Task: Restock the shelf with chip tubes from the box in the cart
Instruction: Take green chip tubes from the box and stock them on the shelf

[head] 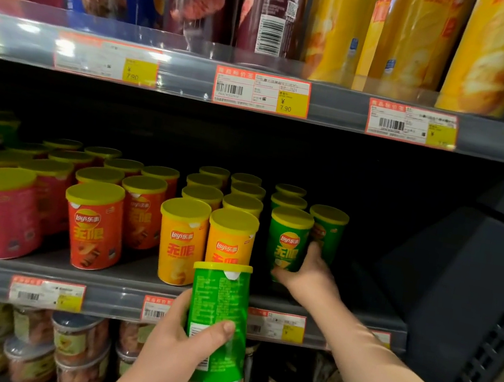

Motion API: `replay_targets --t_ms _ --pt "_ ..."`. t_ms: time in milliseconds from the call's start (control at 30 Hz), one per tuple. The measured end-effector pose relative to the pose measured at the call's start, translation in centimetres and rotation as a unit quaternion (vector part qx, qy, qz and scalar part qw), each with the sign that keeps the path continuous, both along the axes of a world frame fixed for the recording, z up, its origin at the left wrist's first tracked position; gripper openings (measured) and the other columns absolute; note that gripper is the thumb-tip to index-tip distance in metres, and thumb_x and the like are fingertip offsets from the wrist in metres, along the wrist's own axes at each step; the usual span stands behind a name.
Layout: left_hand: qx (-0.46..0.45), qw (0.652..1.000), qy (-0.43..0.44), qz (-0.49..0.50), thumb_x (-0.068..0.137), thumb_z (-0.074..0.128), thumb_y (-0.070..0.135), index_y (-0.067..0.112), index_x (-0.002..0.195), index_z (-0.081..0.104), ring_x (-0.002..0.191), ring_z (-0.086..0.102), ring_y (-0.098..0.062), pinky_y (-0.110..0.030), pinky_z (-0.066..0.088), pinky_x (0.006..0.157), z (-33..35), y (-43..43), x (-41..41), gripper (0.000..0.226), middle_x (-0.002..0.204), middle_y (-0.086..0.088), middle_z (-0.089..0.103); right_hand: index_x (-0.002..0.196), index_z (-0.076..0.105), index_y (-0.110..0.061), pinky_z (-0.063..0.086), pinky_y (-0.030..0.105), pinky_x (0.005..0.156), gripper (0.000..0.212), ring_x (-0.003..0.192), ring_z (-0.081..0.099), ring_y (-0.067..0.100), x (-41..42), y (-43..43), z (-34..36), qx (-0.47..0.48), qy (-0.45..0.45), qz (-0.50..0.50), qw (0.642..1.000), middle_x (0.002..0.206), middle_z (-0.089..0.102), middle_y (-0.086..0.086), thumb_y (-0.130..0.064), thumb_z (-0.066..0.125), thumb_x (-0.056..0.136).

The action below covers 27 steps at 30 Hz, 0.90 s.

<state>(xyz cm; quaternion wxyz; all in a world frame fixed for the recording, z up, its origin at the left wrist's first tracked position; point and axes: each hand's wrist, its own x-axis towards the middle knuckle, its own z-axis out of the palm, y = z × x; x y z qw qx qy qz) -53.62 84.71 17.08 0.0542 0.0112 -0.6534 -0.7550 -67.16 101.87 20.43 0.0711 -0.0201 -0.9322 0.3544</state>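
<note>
Dark store shelving (138,283) already carried rows of short yellow-lidded chip tubes; the right hand (308,273) gripped a shelved green tube (288,240), the left hand (184,349) clasped another green tube (219,313) awaiting placement.

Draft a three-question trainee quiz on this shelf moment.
1. True or false: the left-hand grip holds a green tube not yet set on the shelf.
2. The right-hand grip holds a shelved tube of which colour? A red, B yellow, C green.
3. Fill in: the two front tubes just left of that one are ____.
Key: 1 true; 2 C; 3 yellow.
</note>
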Motion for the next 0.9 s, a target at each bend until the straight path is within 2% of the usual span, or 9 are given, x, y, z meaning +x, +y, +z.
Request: replay_targets --t_ms 133,300,600,733,800,833,900 --pt "0.008 1.000 -0.003 -0.005 0.034 0.077 0.048 0.033 0.105 0.059 0.084 0.072 -0.016 -0.032 0.055 0.070 -0.1 0.4 -0.1 0.075 0.093 0.005 0.074 0.123 0.037 -0.019 0.045 0.033 0.083 0.063 0.111 0.056 0.028 -0.2 0.0 -0.2 -0.007 0.007 0.000 1.000 0.123 0.055 0.008 -0.036 0.075 0.076" --pt "0.014 1.000 -0.005 -0.012 0.033 0.076 0.047 0.033 0.103 0.059 0.082 0.072 -0.014 -0.026 0.054 0.064 0.0 0.8 -0.1 0.074 0.090 0.008 0.074 0.123 0.038 -0.019 0.044 0.031 0.082 0.061 0.110 0.056 0.028 -0.4 0.1 -0.3 -0.002 0.014 0.002 1.000 0.123 0.056 0.007 -0.036 0.075 0.076" --pt "0.007 1.000 -0.002 -0.009 0.035 0.077 0.048 0.031 0.105 0.060 0.084 0.071 -0.015 -0.039 0.055 0.079 0.2 1.3 -0.1 0.074 0.090 0.008 0.074 0.124 0.039 -0.019 0.047 0.034 0.084 0.059 0.110 0.058 0.028 -1.7 -0.2 -0.2 0.043 0.007 -0.017 0.999 0.122 0.057 0.007 -0.037 0.072 0.079" --pt "0.006 1.000 -0.002 -0.021 0.040 0.078 0.043 0.031 0.103 0.059 0.081 0.071 -0.011 -0.027 0.054 0.067 0.5 1.8 0.0 0.068 0.088 0.011 0.074 0.128 0.037 -0.020 0.046 0.034 0.086 0.067 0.113 0.055 0.028 -1.4 0.3 -0.4 0.006 0.020 -0.010 1.000 0.126 0.053 0.006 -0.039 0.074 0.076" --pt "0.007 1.000 0.002 -0.029 0.040 0.078 0.046 0.033 0.105 0.057 0.081 0.071 -0.009 -0.023 0.054 0.064 0.9 2.2 0.0 0.069 0.089 0.014 0.073 0.132 0.040 -0.018 0.043 0.029 0.084 0.068 0.111 0.054 0.026 -0.7 1.0 -0.4 -0.033 0.051 0.009 0.998 0.123 0.052 0.005 -0.038 0.074 0.077" --pt "0.006 0.999 0.004 -0.032 0.045 0.080 0.043 0.034 0.106 0.056 0.081 0.071 -0.008 -0.021 0.053 0.063 1.0 2.5 -0.1 0.065 0.089 0.015 0.073 0.130 0.045 -0.017 0.043 0.026 0.080 0.062 0.104 0.055 0.023 -0.2 1.3 -0.4 -0.050 0.075 0.023 0.996 0.116 0.053 0.004 -0.037 0.074 0.078" --pt "0.003 0.999 0.005 -0.044 0.064 0.083 0.034 0.037 0.107 0.054 0.081 0.071 -0.007 -0.021 0.053 0.065 1.5 3.3 -0.4 0.053 0.089 0.016 0.073 0.112 0.058 -0.016 0.044 0.023 0.071 0.035 0.088 0.057 0.018 1.0 1.9 0.0 -0.106 0.111 0.064 0.986 0.096 0.057 -0.001 -0.032 0.070 0.083"
